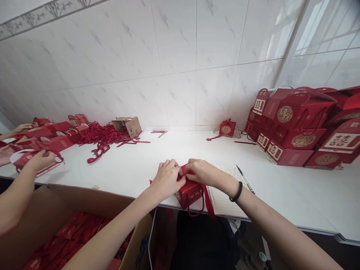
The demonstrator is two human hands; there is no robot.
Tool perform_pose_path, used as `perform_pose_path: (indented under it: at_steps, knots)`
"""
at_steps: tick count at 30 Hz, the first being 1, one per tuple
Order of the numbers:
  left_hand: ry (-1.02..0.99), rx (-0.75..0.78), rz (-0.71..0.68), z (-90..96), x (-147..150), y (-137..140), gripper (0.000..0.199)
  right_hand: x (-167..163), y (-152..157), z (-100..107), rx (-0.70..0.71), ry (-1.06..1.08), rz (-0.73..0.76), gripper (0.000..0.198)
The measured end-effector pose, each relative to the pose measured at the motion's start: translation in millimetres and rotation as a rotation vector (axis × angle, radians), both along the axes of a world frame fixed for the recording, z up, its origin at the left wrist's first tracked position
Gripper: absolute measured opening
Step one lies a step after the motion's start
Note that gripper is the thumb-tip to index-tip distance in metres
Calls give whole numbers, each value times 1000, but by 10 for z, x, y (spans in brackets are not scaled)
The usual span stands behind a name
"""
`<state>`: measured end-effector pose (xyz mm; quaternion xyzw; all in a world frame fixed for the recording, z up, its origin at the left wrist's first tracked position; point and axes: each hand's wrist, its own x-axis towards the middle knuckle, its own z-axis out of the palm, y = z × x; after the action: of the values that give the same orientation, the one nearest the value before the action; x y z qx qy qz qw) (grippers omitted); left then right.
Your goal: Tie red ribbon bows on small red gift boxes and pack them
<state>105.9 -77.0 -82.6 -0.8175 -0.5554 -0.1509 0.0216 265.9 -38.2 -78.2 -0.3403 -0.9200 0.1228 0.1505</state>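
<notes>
A small red gift box (pixel 194 195) with gold print sits at the table's front edge, a red cord handle looping down its front. My left hand (pixel 168 178) and my right hand (pixel 200 172) meet over its top, fingers pinched together on a red ribbon (pixel 208 202). One ribbon end hangs down past the box's right side; another tip pokes out left of my left hand. The fingers cover the middle of the ribbon, so its knot or fold cannot be made out. Under my right forearm lies a notebook (pixel 225 198) with handwriting.
Stacked red gift boxes (pixel 298 131) stand at right; a single tied box (pixel 227 129) is by the wall. A pen (pixel 244 178) lies on the notebook. Left are loose ribbons (pixel 102 135), a small carton (pixel 131 125), a large carton (pixel 92 193) below, and other people's hands (pixel 42 159).
</notes>
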Motion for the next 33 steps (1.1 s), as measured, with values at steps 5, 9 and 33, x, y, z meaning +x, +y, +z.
perform_pose_path:
  at_steps: [5,9,33]
  knots:
    - [18,-156,132,131,99,17,17,-3,1,-66,63,38,-26,13]
    - [-23,-187,136,131,188,141,14,52,92,-160,6,200,-86,18]
    - [-536,-40,50,-266,121,403,5,103,808,235,-598,-80,223,4]
